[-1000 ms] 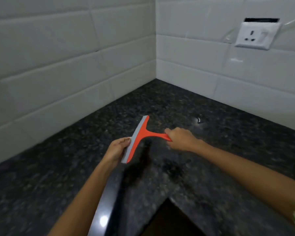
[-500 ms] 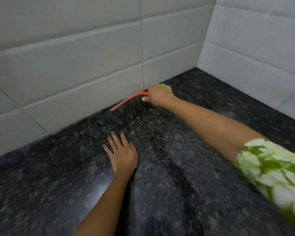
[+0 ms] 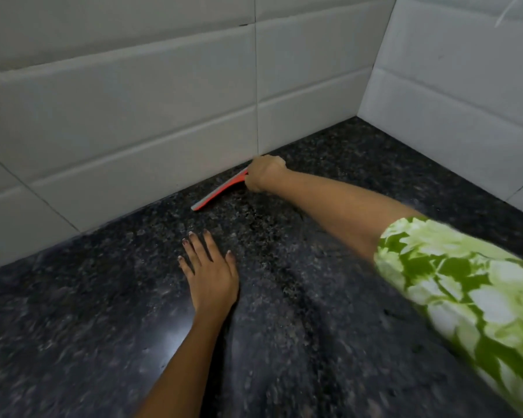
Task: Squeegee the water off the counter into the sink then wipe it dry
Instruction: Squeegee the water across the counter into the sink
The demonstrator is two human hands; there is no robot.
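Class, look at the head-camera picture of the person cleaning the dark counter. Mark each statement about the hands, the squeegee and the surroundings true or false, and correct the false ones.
1. The right hand grips the orange squeegee. True.
2. The left hand holds a cloth. False: it lies flat and open on the counter, holding nothing.
3. The squeegee blade sits close to the foot of the tiled wall. True.
4. The sink is in view beside the left hand. False: no sink shows in this picture.
5. The right arm wears a green and white patterned sleeve. True.
6. Both hands hold the squeegee. False: only the right hand does.
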